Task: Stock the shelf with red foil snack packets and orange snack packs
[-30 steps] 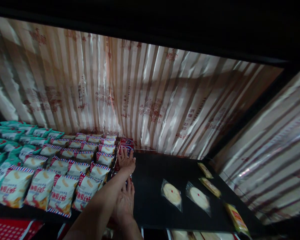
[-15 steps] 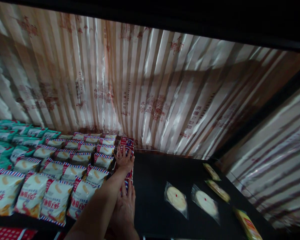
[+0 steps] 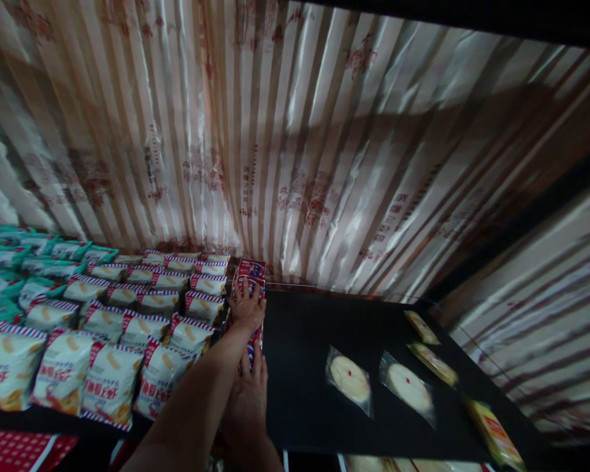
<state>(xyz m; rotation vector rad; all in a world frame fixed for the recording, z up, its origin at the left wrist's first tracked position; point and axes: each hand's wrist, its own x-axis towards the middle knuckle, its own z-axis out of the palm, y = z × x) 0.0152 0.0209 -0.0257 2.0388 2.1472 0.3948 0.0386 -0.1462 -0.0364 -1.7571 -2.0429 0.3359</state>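
A narrow row of red and blue printed packets (image 3: pixel 252 270) lies on the black shelf (image 3: pixel 295 367), beside the bags of snacks. My left hand (image 3: pixel 246 307) rests palm down on this row towards the back, its fingers spread. Closer to me, my right hand (image 3: pixel 248 393) lies on the front part of the same row with fingers stretched forward. Both hands cover much of the packets, so their exact shape is hard to make out. My left forearm crosses in front of the nearest white snack bags (image 3: pixel 157 380).
Turquoise bags (image 3: pixel 44 269) stand at the far left. Two round flat breads in clear wrappers (image 3: pixel 349 379) lie to the right, with several yellow packs (image 3: pixel 494 432) along the right side. Wrinkled printed sheeting (image 3: pixel 299 144) covers the back. A red checked piece (image 3: pixel 14 449) shows below the shelf's front.
The view has tilted down a little, so the shelf's front edge and goods below it now show. Both hands stay on the red packets, with only slight shifts.
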